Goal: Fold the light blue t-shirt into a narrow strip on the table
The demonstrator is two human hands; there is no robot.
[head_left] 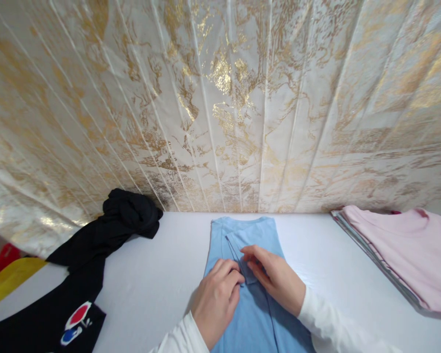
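A light blue shirt (242, 228) lies on the white table in front of me, its sides folded inward into a long strip. Dark fold lines run down its middle, and a small folded flap shows between my hands. My left hand (220, 294) rests on the shirt left of the flap, fingers curled and closed on the fabric. From the right, my right hand (274, 277) reaches over the flap, fingers bent and slightly apart, fingertips close to or touching the cloth. The lower end of the shirt runs out of view.
On the right is a neat stack of folded clothes with a pink shirt (407, 250) on top. A crumpled black garment (91, 250) with a red and blue print spreads on the left. Yellow cloth (12, 279) and red cloth (3, 260) lie beyond it. A gold-patterned curtain (220, 108) hangs behind the table (143, 289).
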